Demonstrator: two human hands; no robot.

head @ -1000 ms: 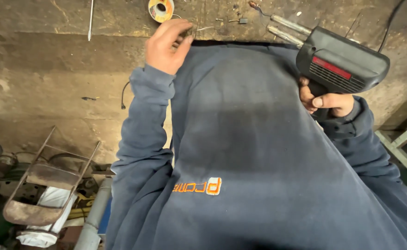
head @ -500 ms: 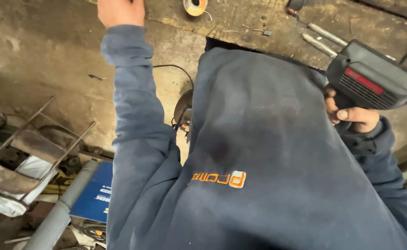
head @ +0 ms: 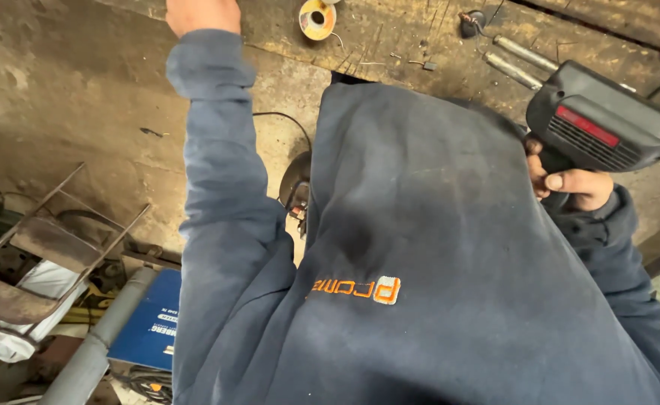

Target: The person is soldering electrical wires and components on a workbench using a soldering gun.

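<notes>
Soldering gun [head: 604,124], black with a red strip, sits gripped in the right hand [head: 570,184], fingers clamped round its handle, above the workbench's [head: 390,37] near edge. Since a second ago the left hand [head: 195,11] has reached further across the bench, now left of the solder spool [head: 317,16]; its fingers are cut off, state indeterminable. Two metal rods [head: 521,60] lie beside the gun.
</notes>
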